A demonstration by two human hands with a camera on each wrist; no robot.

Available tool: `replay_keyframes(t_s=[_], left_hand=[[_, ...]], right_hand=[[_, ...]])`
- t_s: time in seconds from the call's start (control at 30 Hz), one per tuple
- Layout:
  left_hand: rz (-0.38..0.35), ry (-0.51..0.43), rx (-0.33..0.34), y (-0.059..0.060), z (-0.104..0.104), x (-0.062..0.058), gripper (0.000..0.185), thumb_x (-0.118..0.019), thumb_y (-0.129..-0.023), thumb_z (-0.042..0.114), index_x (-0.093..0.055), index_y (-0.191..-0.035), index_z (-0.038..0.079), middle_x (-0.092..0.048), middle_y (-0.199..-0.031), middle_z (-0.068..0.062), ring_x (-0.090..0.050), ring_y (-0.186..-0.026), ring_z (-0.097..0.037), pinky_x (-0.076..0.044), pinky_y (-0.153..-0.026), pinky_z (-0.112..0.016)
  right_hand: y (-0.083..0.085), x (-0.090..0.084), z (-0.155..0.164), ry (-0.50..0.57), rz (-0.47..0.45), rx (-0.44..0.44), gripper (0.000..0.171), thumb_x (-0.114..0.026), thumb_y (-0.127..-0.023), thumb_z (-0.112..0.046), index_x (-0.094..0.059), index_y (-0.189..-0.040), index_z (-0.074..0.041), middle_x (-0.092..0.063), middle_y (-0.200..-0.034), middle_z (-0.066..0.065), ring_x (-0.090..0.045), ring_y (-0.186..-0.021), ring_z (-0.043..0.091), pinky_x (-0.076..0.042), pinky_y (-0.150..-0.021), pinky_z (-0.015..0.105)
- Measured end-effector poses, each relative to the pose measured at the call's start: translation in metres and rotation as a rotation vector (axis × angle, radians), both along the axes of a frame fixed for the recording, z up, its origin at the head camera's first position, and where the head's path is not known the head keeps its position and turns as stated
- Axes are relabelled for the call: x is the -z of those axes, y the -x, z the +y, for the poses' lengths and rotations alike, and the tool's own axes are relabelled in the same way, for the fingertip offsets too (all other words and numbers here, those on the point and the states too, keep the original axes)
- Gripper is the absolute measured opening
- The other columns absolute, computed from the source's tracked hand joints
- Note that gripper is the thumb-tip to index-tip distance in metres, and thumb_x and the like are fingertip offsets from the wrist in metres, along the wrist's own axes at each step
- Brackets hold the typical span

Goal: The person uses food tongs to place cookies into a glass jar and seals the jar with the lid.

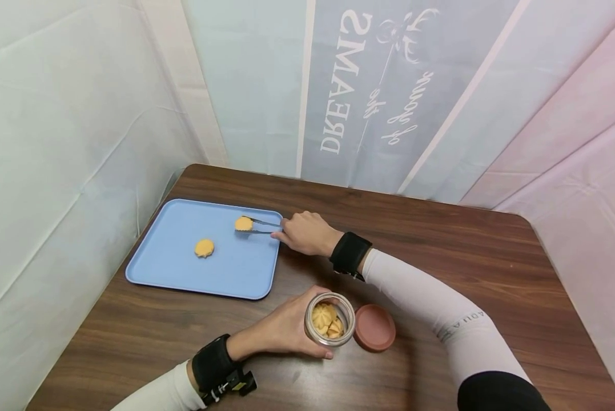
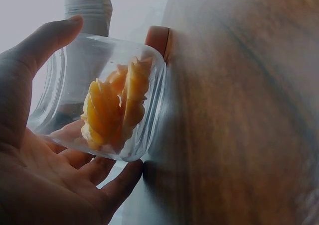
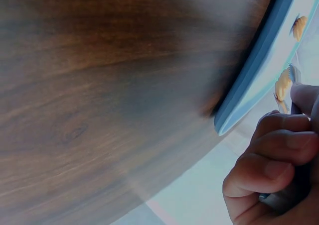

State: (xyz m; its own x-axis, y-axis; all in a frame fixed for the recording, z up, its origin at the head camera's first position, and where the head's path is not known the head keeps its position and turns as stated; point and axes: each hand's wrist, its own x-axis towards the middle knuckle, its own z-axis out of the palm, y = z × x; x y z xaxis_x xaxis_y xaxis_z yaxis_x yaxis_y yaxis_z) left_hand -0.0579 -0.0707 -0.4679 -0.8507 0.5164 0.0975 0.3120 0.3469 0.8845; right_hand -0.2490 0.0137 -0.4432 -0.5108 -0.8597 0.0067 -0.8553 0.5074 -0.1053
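Note:
My left hand (image 1: 292,326) grips a clear jar (image 1: 352,319) round its side, its mouth facing up. Several yellow cookies (image 2: 112,103) lie at the jar's bottom, seen through its wall in the left wrist view. My right hand (image 1: 309,233) holds metal tongs (image 1: 263,232) over the right part of a blue tray (image 1: 168,268). A round yellow cookie (image 1: 243,223) sits between the tong tips. Another cookie (image 1: 204,248) lies on the tray, left of the tongs. In the right wrist view, curled fingers (image 3: 266,175) wrap the tongs' dark handle.
A reddish-brown round lid (image 1: 376,327) lies on the wooden table (image 1: 441,251) just right of the jar. Cloth hangings (image 1: 266,85) with printed lettering enclose the table at the back and both sides.

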Motion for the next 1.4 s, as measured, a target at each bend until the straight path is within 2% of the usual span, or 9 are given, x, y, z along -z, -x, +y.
replay_keyframes(t_s=[0.13, 0.37, 0.57, 0.8, 1.03, 1.4], left_hand=[[-0.007, -0.009, 0.001, 0.000, 0.001, 0.002, 0.091, -0.100, -0.071, 0.035, -0.048, -0.144, 0.017, -0.067, -0.134, 0.001, -0.062, -0.119, -0.008, -0.051, -0.106, -0.032], [-0.017, -0.033, 0.010, 0.001, 0.000, 0.004, 0.093, -0.100, -0.071, 0.033, -0.047, -0.146, 0.015, -0.066, -0.136, -0.001, -0.062, -0.120, -0.008, -0.050, -0.108, -0.032], [-0.037, -0.044, 0.010, 0.001, 0.000, 0.003, 0.091, -0.100, -0.071, 0.031, -0.048, -0.145, 0.015, -0.066, -0.136, -0.002, -0.062, -0.120, -0.009, -0.050, -0.108, -0.033], [-0.030, -0.032, 0.005, 0.000, 0.001, 0.002, 0.091, -0.100, -0.071, 0.032, -0.048, -0.145, 0.016, -0.066, -0.136, -0.001, -0.062, -0.119, -0.009, -0.051, -0.107, -0.034], [-0.003, -0.035, -0.003, 0.000, 0.002, 0.004, 0.092, -0.100, -0.070, 0.033, -0.049, -0.144, 0.017, -0.067, -0.135, 0.000, -0.063, -0.119, -0.009, -0.051, -0.107, -0.033], [0.016, -0.026, -0.009, -0.001, 0.003, 0.004, 0.093, -0.101, -0.069, 0.032, -0.048, -0.145, 0.016, -0.067, -0.135, 0.000, -0.064, -0.119, -0.010, -0.052, -0.107, -0.034]], right_hand=[[-0.004, -0.005, 0.007, 0.017, 0.026, -0.009, 0.043, -0.052, -0.111, -0.044, -0.061, -0.083, -0.014, -0.044, -0.059, -0.005, -0.053, -0.050, 0.013, -0.040, -0.046, 0.029], [-0.008, -0.010, 0.019, 0.033, 0.043, -0.003, 0.042, -0.056, -0.110, -0.042, -0.060, -0.079, -0.014, -0.043, -0.056, -0.004, -0.055, -0.050, 0.016, -0.049, -0.048, 0.036], [-0.012, -0.014, 0.030, 0.035, 0.057, -0.001, 0.042, -0.056, -0.110, -0.043, -0.063, -0.082, -0.012, -0.046, -0.057, -0.003, -0.057, -0.052, 0.017, -0.051, -0.049, 0.038], [-0.020, -0.019, 0.048, 0.017, 0.055, -0.002, 0.044, -0.053, -0.111, -0.045, -0.064, -0.084, -0.012, -0.047, -0.057, -0.002, -0.054, -0.050, 0.016, -0.047, -0.048, 0.035], [-0.025, -0.025, 0.066, 0.013, 0.079, 0.015, 0.044, -0.053, -0.111, -0.046, -0.063, -0.084, -0.012, -0.047, -0.057, -0.002, -0.055, -0.050, 0.018, -0.050, -0.050, 0.038], [-0.041, -0.038, 0.093, 0.025, 0.114, 0.013, 0.044, -0.056, -0.109, -0.045, -0.059, -0.081, -0.013, -0.041, -0.053, -0.004, -0.046, -0.044, 0.014, -0.039, -0.044, 0.032]])
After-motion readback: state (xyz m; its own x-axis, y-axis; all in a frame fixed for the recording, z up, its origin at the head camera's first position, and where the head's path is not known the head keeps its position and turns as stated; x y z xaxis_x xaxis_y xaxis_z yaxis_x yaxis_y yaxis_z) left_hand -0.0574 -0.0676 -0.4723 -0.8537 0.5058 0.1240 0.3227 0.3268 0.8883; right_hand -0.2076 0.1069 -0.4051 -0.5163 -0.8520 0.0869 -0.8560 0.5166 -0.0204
